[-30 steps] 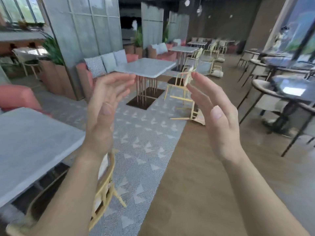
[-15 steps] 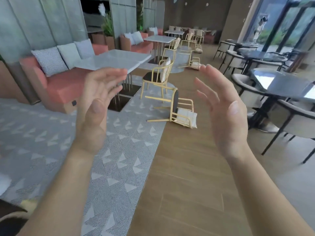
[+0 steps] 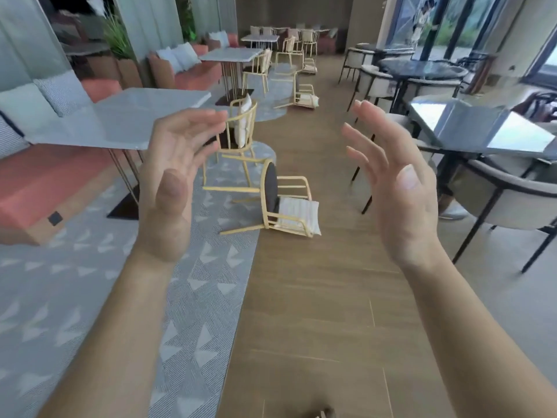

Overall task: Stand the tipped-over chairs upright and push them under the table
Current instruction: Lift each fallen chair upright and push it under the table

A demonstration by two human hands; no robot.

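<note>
Wood-plank floor (image 3: 316,312) runs up the centre of frame, patterned grey carpet (image 3: 75,312) at lower left. Both forearms reach up from the bottom corners: left hand (image 3: 171,188) and right hand (image 3: 394,188) raised, palms facing each other, fingers spread, holding nothing. Between them, mid-frame, a tipped-over chair (image 3: 280,203) lies on its side at the carpet's edge. Just behind it an upright chair (image 3: 238,137) stands by the grey table (image 3: 120,119) at left. Upper centre, another fallen chair (image 3: 301,96). No readable writing.
</note>
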